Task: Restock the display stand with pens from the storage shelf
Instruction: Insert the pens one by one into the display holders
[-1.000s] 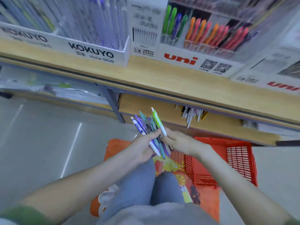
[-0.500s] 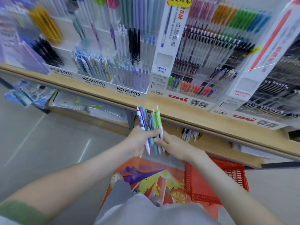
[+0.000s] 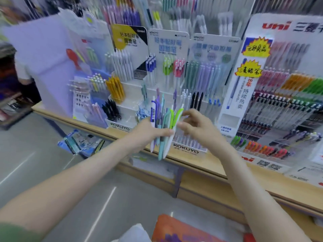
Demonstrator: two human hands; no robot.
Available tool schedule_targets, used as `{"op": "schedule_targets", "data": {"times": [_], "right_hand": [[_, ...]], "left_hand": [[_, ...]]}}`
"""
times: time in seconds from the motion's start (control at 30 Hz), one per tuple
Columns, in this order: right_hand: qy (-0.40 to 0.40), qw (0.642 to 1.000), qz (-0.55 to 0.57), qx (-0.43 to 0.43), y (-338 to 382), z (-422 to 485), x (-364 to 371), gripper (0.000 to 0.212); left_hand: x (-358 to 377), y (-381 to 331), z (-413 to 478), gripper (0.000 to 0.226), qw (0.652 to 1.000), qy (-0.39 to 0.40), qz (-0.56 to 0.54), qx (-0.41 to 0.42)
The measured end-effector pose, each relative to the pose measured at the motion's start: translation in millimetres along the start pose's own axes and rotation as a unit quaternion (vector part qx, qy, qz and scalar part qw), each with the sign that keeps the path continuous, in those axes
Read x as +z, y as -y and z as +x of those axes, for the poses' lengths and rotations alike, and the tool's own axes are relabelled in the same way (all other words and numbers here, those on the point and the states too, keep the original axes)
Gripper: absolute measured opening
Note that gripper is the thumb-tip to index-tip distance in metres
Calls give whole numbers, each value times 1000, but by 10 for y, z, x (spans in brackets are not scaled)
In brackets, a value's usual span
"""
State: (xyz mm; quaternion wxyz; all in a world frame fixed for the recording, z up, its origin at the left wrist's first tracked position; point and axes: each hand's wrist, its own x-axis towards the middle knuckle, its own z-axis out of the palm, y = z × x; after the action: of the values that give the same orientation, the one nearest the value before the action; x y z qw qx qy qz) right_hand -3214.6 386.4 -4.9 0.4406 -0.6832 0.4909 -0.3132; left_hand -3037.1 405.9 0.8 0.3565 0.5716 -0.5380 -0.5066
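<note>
My left hand point(image 3: 148, 135) grips a bunch of pens point(image 3: 161, 123) upright, with blue, purple, teal and lime-green clips, in front of the white KOKUYO display stand point(image 3: 186, 148). My right hand point(image 3: 197, 124) is just right of the bunch, fingers curled, its fingertips at the lime-green pen point(image 3: 177, 116); blur hides whether it pinches that pen. The stand's tiers hold rows of white, yellow, black, green, pink and lilac pens.
A uni pen display point(image 3: 286, 105) stands to the right on the wooden shelf point(image 3: 248, 179). A lilac board point(image 3: 50, 67) stands at the left. An orange bag point(image 3: 183, 229) lies below by my legs. Packaged goods point(image 3: 78, 142) sit under the shelf.
My view has risen from the basket and lower shelf to the display stand. Both hands lifted the pen bunch up to the stand; my right hand has shifted from the bunch's base to its top.
</note>
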Motion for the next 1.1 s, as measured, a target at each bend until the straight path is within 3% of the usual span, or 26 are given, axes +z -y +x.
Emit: {"op": "schedule_targets", "data": {"times": [0.07, 0.13, 0.27, 0.4, 0.67, 0.83, 0.9, 1.1], "right_hand": [[-17, 996, 77, -31, 177, 155, -15, 21], [-24, 995, 84, -48, 237, 305, 11, 14], [-75, 987, 139, -39, 296, 691, -88, 4], [-159, 969, 178, -64, 276, 1242, -368, 10], [-236, 965, 38, -108, 233, 2214, -606, 29], [-209, 970, -24, -124, 317, 2455, -526, 31], [-217, 968, -19, -127, 400, 2522, -481, 29], [-250, 957, -112, -96, 591, 2761, -263, 19]], "left_hand": [[-150, -42, 136, 21, 997, 54, -42, 20], [-239, -87, 293, 20, 994, 81, -61, 28], [-436, -144, 715, 14, 992, 87, -87, 18], [-686, -157, 1152, 7, 984, 73, -163, 10], [-1096, -195, 1849, 10, 948, 16, -315, -34], [-1280, -272, 2137, 14, 933, 37, -354, -58], [-1418, -287, 2285, 4, 936, 48, -345, -48], [-1881, -338, 2606, 15, 945, 135, -297, -22]]}}
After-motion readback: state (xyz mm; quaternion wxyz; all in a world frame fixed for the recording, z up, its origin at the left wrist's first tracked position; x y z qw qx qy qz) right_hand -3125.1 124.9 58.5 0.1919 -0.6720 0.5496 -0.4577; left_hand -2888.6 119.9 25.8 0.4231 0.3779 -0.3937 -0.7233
